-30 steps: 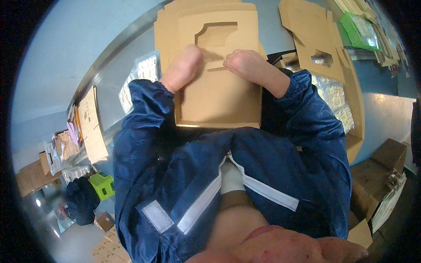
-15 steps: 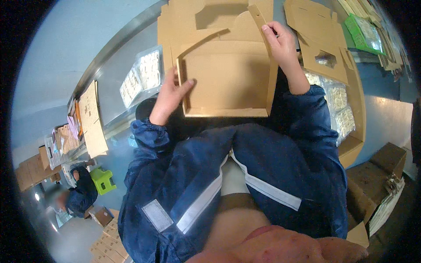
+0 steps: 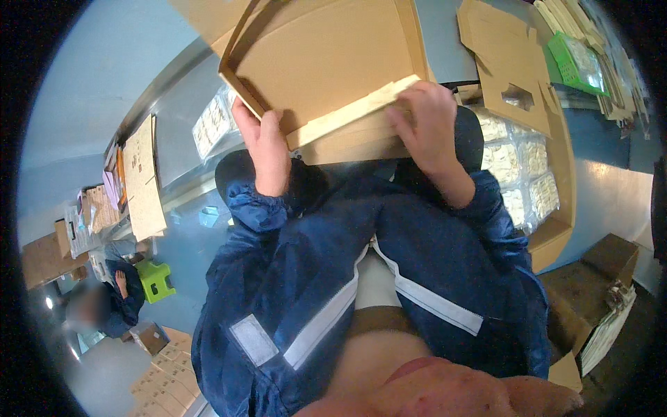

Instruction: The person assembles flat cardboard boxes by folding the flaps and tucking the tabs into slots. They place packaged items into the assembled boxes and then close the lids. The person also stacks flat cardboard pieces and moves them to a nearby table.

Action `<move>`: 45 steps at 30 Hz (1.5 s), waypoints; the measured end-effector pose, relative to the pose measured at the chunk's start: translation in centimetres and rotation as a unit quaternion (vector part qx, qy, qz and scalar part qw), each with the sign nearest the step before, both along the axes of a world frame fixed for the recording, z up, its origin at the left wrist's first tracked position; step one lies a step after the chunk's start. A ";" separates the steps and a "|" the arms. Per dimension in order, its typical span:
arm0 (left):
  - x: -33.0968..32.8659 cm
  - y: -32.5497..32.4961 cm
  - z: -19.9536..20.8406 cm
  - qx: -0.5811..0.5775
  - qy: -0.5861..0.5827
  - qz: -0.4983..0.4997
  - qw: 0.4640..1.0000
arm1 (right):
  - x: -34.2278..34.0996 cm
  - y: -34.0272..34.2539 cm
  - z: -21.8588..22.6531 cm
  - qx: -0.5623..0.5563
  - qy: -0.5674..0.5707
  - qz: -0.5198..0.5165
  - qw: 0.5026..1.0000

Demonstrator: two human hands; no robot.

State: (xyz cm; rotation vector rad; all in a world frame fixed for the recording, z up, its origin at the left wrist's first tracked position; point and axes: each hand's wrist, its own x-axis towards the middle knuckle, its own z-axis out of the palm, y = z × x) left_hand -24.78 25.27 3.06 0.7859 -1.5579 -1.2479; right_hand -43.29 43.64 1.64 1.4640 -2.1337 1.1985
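A brown cardboard box (image 3: 333, 52), partly folded, rests over my lap, tilted with its inside toward me. Walls stand along its left and near sides. My left hand (image 3: 267, 142) grips the near left corner, its thumb inside the wall and its fingers outside. At the right end of the near wall is my right hand (image 3: 432, 128), its fingers curled against the folded edge and slightly blurred. Below that wall a strip of cardboard hangs toward my lap.
Packs of pale food pieces (image 3: 514, 160) fill a large carton on the right, with a flat cardboard blank (image 3: 504, 62) across it. More clear packs (image 3: 212, 125) lie left. A green basket (image 3: 577, 62) stands far right. A person (image 3: 118, 299) sits near a green stool (image 3: 155, 280).
The box has turned and tilted, its near wall now slanting up to the right. My right hand has come from the far right flap to the near wall; my left stays on the left side.
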 end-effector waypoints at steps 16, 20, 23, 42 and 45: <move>5.6 5.7 7.1 0.077 -0.367 -0.578 0.725 | -3.7 -1.6 0.4 0.038 -0.370 0.014 0.928; 3.9 5.8 16.8 -0.052 -0.384 -0.473 0.792 | -2.3 -3.2 3.1 0.055 -0.336 0.059 0.938; 0.1 4.4 13.9 -0.407 -0.427 -0.321 0.741 | -0.4 -5.4 3.7 0.058 -0.287 0.102 0.951; -6.4 1.1 1.4 0.310 -0.045 -0.221 0.924 | -1.4 -5.7 -6.2 0.126 -0.336 0.207 0.910; -5.8 -3.2 -1.1 0.355 -0.036 -0.278 0.892 | -0.7 -5.7 -4.7 0.167 -0.245 0.208 0.932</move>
